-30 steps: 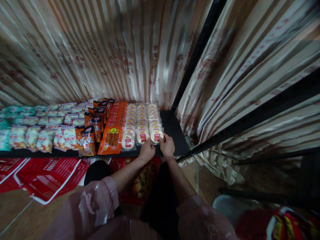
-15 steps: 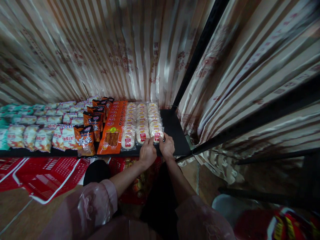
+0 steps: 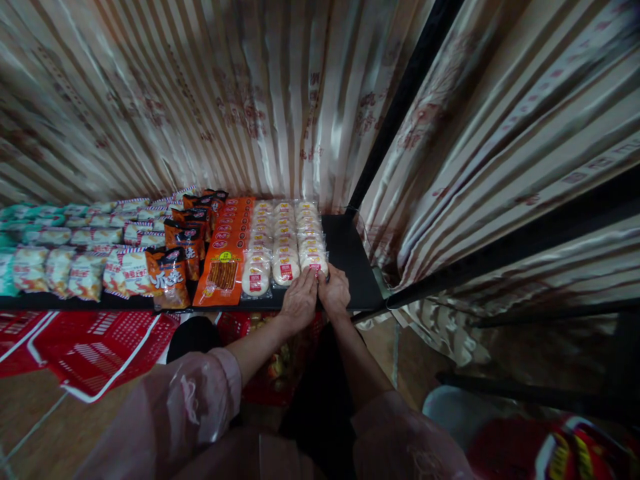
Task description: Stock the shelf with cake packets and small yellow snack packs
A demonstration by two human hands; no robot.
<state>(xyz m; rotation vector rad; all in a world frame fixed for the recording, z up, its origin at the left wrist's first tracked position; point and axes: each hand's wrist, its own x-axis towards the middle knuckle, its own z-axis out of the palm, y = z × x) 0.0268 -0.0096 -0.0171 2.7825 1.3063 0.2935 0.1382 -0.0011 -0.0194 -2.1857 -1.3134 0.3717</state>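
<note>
Both my hands are at the front end of the rightmost row of clear-wrapped round white cakes (image 3: 311,230). My left hand (image 3: 300,297) reaches over the shelf edge with its fingers stretched out, their tips touching the front wrapped cake (image 3: 315,261) from the left. On that cake's right lower edge, my right hand (image 3: 334,290) is closed, fingers curled against the wrapper. Red labels show on the cakes. Two more rows of wrapped cakes (image 3: 257,273) lie to the left, beside an orange snack packet (image 3: 223,260).
Orange-black snack bags (image 3: 173,280) and white snack bags (image 3: 87,277) fill the left of the black shelf (image 3: 360,287). Red baskets (image 3: 100,347) sit below. A black post (image 3: 385,147) rises at the right corner, with striped curtain (image 3: 280,100) behind. Red bags (image 3: 575,453) are at lower right.
My left hand's fingers have straightened and moved right, closer to my right hand at the front cake. The right hand has shifted only slightly. The cake rows look the same.
</note>
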